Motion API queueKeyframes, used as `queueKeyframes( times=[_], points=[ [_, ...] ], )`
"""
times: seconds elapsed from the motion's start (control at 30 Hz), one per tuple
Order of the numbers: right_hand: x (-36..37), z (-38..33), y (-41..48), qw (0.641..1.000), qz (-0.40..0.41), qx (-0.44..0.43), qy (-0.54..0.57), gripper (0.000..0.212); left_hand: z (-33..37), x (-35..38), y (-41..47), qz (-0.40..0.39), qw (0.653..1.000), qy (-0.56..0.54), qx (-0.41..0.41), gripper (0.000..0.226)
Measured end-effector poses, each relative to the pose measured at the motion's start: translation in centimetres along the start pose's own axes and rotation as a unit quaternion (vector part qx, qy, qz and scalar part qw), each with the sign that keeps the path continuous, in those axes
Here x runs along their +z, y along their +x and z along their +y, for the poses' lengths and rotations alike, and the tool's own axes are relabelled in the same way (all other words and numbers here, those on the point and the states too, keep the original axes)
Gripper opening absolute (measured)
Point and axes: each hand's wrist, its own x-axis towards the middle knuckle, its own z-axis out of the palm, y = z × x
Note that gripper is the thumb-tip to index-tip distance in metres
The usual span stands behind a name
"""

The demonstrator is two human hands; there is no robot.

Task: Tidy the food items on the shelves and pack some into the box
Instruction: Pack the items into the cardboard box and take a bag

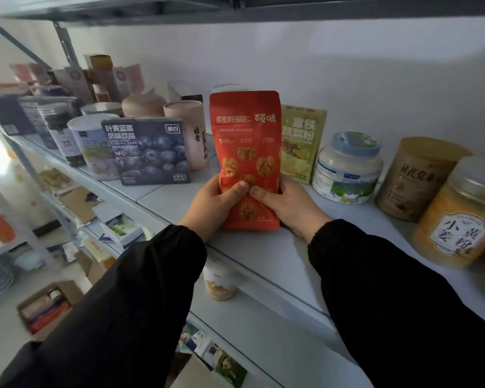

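Red walnut pouch [245,161] stands upright near the front edge of the shelf [263,256], long axis vertical, sealed top up and printed face toward the camera. Both hands clasp its lower half: the left hand [212,204] wraps the left side and the right hand [287,204] the right side, thumbs pressed on the front and nearly meeting. Black sleeves [140,303] reach in over the front edge. Just left of the pouch stands a blueberry drink box [147,151]; just behind to the right, a green box [301,142]. Further right sit a white jar [347,169], a brown canister [415,180] and a yellow powder jar [459,217]. Far down the shelf's left end, more tins and cartons crowd together, blurred.
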Motion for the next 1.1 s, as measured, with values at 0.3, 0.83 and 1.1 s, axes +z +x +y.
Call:
queueKeyframes(
  times=[0.3, 0.83, 1.1],
  points=[
    [-0.6, 0.7, 0.5, 0.999, 0.012, -0.001, 0.037, 0.041, -0.3, -0.2, -0.1, -0.034, 0.999, -0.023, -0.011, 0.067],
    [-0.8, 0.1, 1.1, 0.992, 0.061, -0.009, 0.107, 0.035, -0.5, -0.1, 1.1, 0.072, 0.996, 0.055, 0.015, 0.050],
    [-1.2, 0.6, 1.0, 0.992, 0.068, -0.012, 0.105, 0.024, -0.1, 0.2, 0.8, 0.001, 1.000, 0.004, -0.017, 0.029]
  ],
)
